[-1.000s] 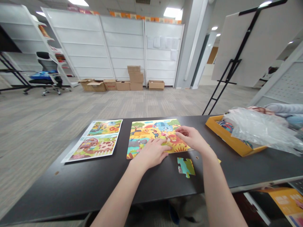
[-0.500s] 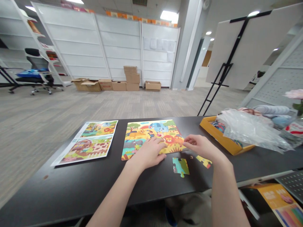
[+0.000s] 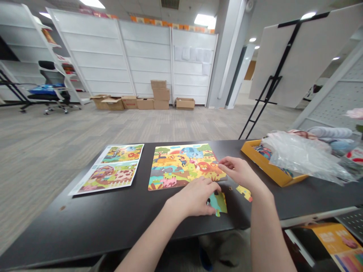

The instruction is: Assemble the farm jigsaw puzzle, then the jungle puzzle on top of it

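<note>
Fig. Left hand, seen from head cam: fingers curled down over the loose piece, thumb and fingertips closing on its near-left edge. Piece looks flat on the table; whether it's pinched yet or only touched, can't tell. Piece is teal/green w/ some yellow, and sits just below the puzzle's lower right corner, apart from it.

Right hand: half open, holding nothing, fingertips resting at the puzzle's right edge near the lion. A second piece, yellow, lies on the table just under that wrist.

Doing the step well, as a judgement:
- Grip the piece by its edges w/ thumb opposite index; thin card on a smooth top is hard to lift, so slide it toward you or tip one edge up first.
- Keep your right fingertips pressing the puzzle flat so it doesn't skid or pop apart when the piece goes in.
- Check tab direction and colour match before pressing; don't force it.
- Watch your right forearm: it could sweep the yellow piece off the near edge.

Surroundings: printed sheet w/ animal scenes lies left of the puzzle, apart from it. Orange tray w/ clear plastic bag over it sits at the table's right, well apart from both hands. Beyond: easel, boxes, chair.
</note>
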A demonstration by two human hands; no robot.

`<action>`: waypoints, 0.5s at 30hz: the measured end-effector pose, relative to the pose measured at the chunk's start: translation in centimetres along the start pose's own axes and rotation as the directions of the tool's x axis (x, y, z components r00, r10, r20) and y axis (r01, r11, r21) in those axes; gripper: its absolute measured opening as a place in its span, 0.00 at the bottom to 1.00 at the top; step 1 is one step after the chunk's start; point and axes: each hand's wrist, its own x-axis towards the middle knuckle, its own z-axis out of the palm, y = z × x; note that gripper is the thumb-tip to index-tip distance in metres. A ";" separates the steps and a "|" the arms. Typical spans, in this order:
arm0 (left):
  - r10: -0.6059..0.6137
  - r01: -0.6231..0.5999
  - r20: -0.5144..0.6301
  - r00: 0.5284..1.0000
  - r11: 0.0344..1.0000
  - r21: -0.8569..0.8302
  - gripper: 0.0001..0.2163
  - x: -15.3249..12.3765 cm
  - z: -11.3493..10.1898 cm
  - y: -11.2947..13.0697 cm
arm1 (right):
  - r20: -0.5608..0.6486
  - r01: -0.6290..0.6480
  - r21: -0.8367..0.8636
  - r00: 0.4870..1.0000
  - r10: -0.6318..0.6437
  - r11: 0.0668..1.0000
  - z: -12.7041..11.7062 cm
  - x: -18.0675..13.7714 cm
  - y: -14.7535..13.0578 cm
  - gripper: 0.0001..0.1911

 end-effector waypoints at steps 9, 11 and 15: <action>-0.175 0.111 -0.087 0.981 0.866 -0.488 0.17 -1.7 -1.3 -2.3 | 0.072 0.062 0.146 0.995 -0.073 0.987 1.3 0.6 -0.4 0.15; -0.239 0.117 -0.127 0.963 0.791 -0.600 0.18 -2.3 -1.7 -2.8 | 0.118 0.071 0.205 0.988 -0.096 0.976 1.8 0.6 -1.3 0.16; -0.344 0.090 -0.212 0.915 0.684 -0.723 0.20 -3.1 -2.6 -3.6 | 0.314 0.062 0.366 0.931 -0.186 0.928 3.0 0.5 -3.7 0.19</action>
